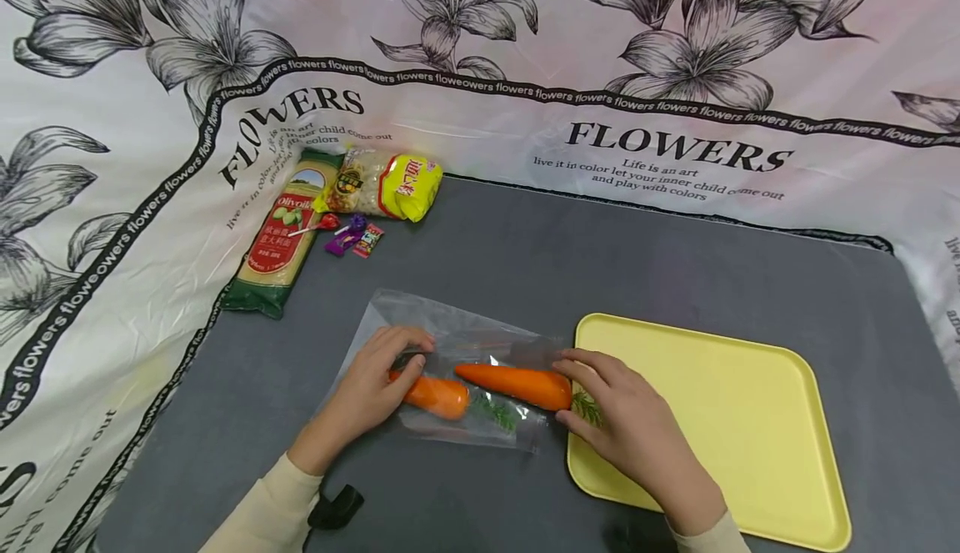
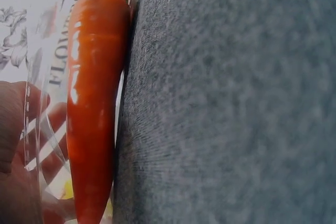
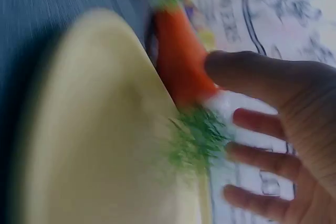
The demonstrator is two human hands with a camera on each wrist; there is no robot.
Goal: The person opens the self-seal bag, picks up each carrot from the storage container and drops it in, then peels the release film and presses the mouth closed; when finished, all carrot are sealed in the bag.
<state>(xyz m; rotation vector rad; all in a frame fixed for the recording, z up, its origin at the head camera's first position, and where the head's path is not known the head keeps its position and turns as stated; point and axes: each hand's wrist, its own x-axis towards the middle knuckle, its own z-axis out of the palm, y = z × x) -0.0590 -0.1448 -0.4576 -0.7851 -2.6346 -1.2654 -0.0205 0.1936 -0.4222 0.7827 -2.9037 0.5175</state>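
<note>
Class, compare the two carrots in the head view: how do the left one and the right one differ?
The left carrot has its narrow end mostly hidden by the left hand; the right carrot shows its narrow tip. The left carrot's greens show through the clear bag; the right carrot's greens overlap the edge of the yellow tray. Both are orange and glossy, with thick ends pointing rightward.

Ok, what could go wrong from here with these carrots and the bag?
The carrot by the right hand has its greens over the yellow tray, past the clear bag, so they might snag or stay outside. The right hand's fingers look spread, not wrapped, so that carrot could roll. The flimsy-looking bag might crumple if the left hand shifts.
</note>
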